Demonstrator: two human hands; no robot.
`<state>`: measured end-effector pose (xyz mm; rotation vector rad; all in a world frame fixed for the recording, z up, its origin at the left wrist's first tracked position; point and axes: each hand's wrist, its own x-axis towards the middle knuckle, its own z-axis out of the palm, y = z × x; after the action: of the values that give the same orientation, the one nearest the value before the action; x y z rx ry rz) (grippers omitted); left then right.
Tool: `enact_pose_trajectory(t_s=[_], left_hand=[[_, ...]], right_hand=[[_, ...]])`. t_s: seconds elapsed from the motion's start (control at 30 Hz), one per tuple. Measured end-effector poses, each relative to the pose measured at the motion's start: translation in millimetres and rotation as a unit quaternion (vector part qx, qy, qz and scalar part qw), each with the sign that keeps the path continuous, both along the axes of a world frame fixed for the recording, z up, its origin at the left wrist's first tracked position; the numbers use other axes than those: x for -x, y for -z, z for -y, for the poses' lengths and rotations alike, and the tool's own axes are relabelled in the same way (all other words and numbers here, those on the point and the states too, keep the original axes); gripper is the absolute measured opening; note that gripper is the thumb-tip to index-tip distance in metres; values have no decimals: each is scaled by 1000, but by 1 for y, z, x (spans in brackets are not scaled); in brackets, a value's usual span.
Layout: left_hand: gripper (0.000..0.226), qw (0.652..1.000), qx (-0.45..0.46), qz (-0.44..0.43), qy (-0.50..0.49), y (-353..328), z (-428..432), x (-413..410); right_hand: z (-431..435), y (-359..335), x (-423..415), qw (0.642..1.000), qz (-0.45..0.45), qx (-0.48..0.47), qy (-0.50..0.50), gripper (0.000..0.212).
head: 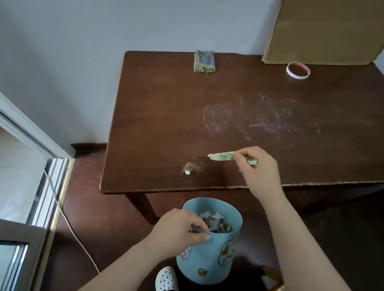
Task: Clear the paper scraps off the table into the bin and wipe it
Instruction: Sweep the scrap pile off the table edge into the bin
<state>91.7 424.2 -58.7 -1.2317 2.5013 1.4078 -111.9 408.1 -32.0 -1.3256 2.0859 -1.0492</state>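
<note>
Because the frame border cuts off the bench on its right side, only the left, far and front edges are fully visible. The cardboard sheet at the far right corner is cropped at the top. The green serrated strip cannot be identified more closely, and its rear part is hidden inside the right hand. Whether the bin rests on the floor or is lifted cannot be determined.

A small scrap pile, brownish with one white piece, lies near the front edge of the bench, toward the front left corner. It is just beside the tip of the strip, not touching it. The bin is positioned below the front edge, close to the pile's section of that edge. More paper scraps lie inside the bin.

The left hand grips the near rim of the bin, fingers and thumb curled round it. The right hand pinches the strip between thumb and curled fingers, over the bench near the front edge. A folded cloth lies at the far edge, well apart from both hands.
</note>
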Motion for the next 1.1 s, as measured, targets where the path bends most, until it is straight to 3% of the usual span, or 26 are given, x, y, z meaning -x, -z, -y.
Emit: enact_pose_trajectory(t_s=[0.2,0.37,0.67,0.9,1.1], left_hand=[[20,998,24,39,-48,18,5,-5],[19,992,47,54,-103,26,11,-6],[19,986,72,61,-134,33,11,3],[19,986,76,61,-133,30,16,6],[19,989,41,57,-131,30,20,1]], right_hand=[[18,12,4,1000,8,-12,-18,14],[36,18,6,998,-49,-15,-41,19],[27,17,-16,971,-130,-127,-154,28],[13,-8,-28,936,-85,-235,-247,36],[41,-14,-19,981,-89,-105,-136,28]])
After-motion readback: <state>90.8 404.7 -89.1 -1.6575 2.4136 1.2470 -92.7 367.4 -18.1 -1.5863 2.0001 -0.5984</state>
